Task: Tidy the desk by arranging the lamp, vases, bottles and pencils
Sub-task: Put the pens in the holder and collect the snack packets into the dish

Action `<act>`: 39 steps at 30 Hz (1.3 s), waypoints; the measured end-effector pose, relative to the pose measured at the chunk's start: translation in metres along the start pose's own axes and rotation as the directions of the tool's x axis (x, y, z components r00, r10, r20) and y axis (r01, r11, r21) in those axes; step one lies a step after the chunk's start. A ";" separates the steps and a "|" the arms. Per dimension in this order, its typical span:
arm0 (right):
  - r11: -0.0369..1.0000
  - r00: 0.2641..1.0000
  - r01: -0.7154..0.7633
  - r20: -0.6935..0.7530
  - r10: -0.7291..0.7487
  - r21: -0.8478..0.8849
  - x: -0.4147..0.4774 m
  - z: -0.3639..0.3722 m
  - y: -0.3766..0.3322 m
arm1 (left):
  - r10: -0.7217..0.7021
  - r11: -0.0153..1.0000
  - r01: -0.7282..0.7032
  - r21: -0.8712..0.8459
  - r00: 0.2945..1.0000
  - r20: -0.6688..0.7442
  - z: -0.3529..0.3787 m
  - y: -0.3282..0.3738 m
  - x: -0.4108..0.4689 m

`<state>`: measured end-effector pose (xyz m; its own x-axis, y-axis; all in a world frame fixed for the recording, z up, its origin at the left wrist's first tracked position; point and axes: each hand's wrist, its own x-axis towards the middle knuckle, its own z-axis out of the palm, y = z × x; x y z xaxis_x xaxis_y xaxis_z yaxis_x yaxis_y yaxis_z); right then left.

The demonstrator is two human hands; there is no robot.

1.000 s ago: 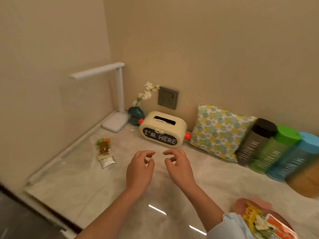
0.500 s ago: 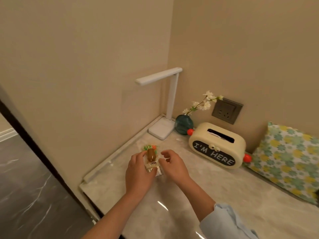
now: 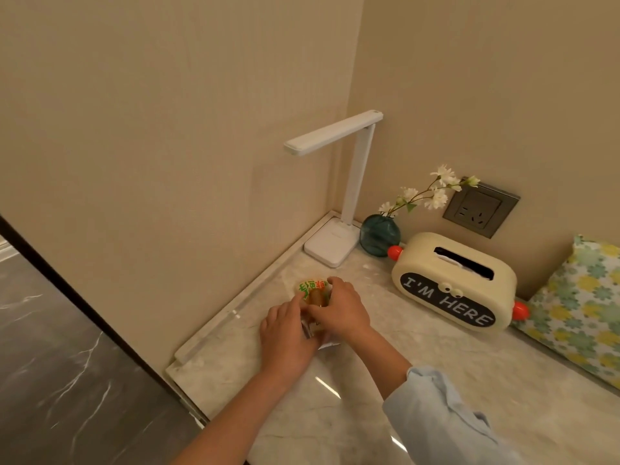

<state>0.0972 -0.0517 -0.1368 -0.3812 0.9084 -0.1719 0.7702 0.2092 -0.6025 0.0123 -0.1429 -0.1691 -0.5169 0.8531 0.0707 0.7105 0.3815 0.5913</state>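
Since half a second ago both hands have closed further over the snack packet (image 3: 311, 286), so only its green-printed top still shows at the centre of the frame. The left hand (image 3: 287, 335) pinches its left edge with curled fingers. The right hand (image 3: 342, 310) curls over its top and right side, touching the left. The packet lies on the marble desk (image 3: 436, 360). Above and to the right, the white lamp (image 3: 335, 245) stands upright in the corner, with the teal vase (image 3: 379, 234) just beside its base and a cream tissue box (image 3: 453, 286) to the right.

Count: lamp (image 3: 335, 135) ×1, vase (image 3: 379, 234) ×1, tissue box (image 3: 453, 283) ×1, cushion (image 3: 583, 307) ×1, wall socket (image 3: 479, 209) ×1, snack packet (image 3: 312, 286) ×1. Hands ×2: left hand (image 3: 285, 337), right hand (image 3: 342, 310).
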 end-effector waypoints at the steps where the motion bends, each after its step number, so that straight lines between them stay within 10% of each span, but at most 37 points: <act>1: 1.000 1.000 -0.014 0.023 0.013 0.010 0.001 -0.002 0.001 | 0.011 1.000 -0.011 0.001 1.000 0.017 -0.001 0.000 0.000; 20: 0.833 0.934 -0.330 0.283 0.219 0.445 -0.055 -0.057 0.029 | 0.116 0.943 -0.044 -0.331 0.973 0.201 -0.011 0.030 -0.031; 29: 0.757 0.949 -0.173 -0.100 0.300 0.631 -0.121 -0.099 0.077 | 0.262 0.882 -0.122 -0.455 0.930 0.259 0.011 0.101 -0.057; 39: 0.775 0.785 -0.078 -0.440 0.436 0.628 -0.234 -0.176 0.181 | 0.535 0.770 -0.291 -0.567 0.779 0.327 0.069 0.225 -0.147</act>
<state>0.4157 -0.1628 -0.0687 0.2614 0.9637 -0.0544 0.3054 -0.1360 -0.9425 0.2810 -0.1577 -0.1019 0.1341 0.9850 0.1085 0.4267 -0.1562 0.8908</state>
